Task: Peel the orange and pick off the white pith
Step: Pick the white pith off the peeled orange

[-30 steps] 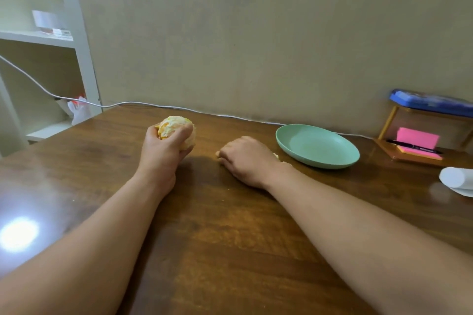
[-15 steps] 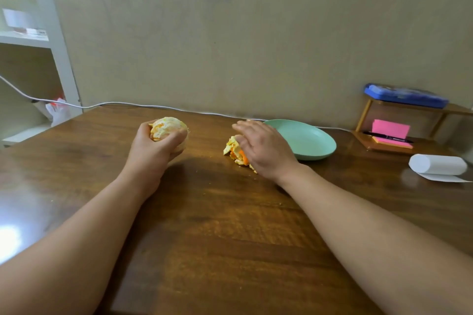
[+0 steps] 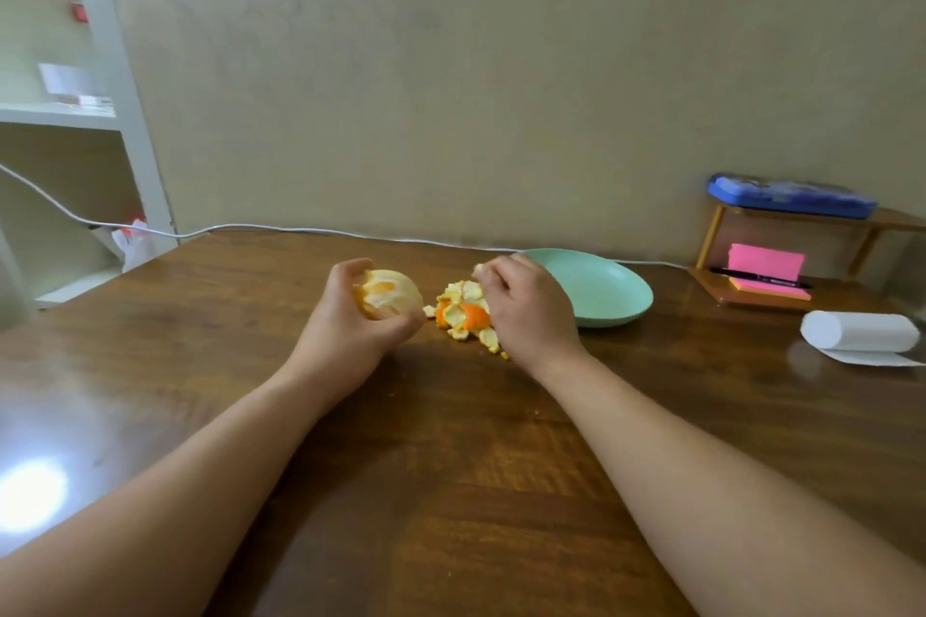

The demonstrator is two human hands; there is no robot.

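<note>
Currently the left hand (image 3: 345,323) has its grip closed round the orange (image 3: 388,298), holding it just above the surface (image 3: 451,466), toward the middle of the far edge. The fruit appears fully peeled. Pale pith covers most of the visible face, and segment flesh shows through in patches.

The right hand (image 3: 531,311) is over the heap of peel (image 3: 463,311), which lies on the surface between the orange and the green plate (image 3: 634,311). The hand hides whether heap and plate touch. Its fingers are curled, but it cannot be told from here whether that grip pinches a scrap of pith or nothing.

The step in hand is probably pith removal, with waste going to the heap. Recommended procedure:

1. Keep the left grip light, since hard pressure would likely burst the segments.
2. Turn the orange so that a pith-covered face points toward the right hand.
3. Lift a loose pith edge between thumb and forefinger.
4. Pull along the segment line so the pith comes off in strips, not crumbs.
5. Drop each scrap on the heap, clear of the plate.
</note>
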